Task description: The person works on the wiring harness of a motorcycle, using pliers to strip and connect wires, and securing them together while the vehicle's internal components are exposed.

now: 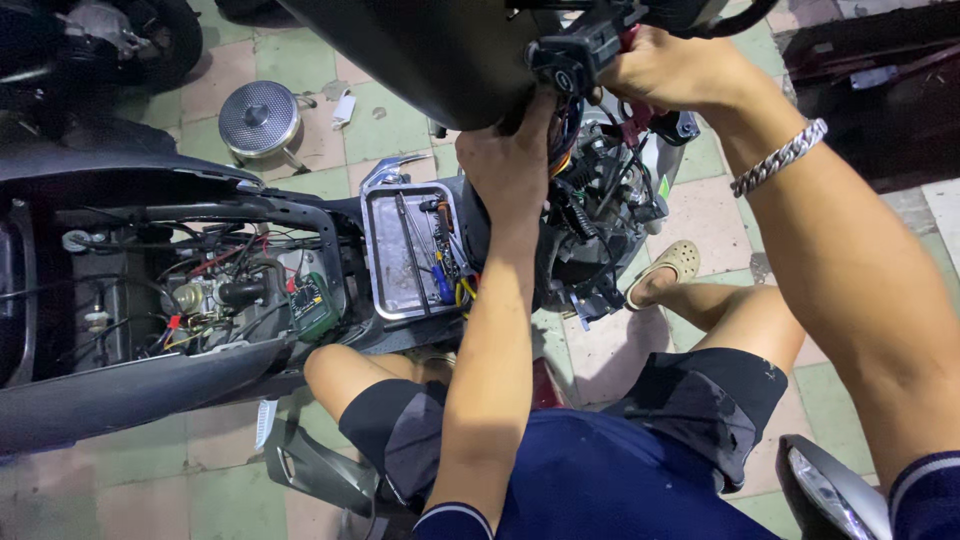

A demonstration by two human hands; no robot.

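Head view: a black plastic handlebar switch housing sits at the scooter's stripped front, the right hand closed around it, the left hand pressed into the coloured wire bundle — its fingers hidden. Beside them lie one rectangular metal tray of tools and one round steel pot lid on the tiled floor.

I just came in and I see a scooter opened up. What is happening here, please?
A person sits on the tiled floor beside a scooter with its panels removed. The left hand reaches into the bundle of coloured wires under the handlebar. The right hand grips the black switch housing on the handlebar. A metal tray with hand tools rests on the footboard, and the open seat compartment shows more wiring.
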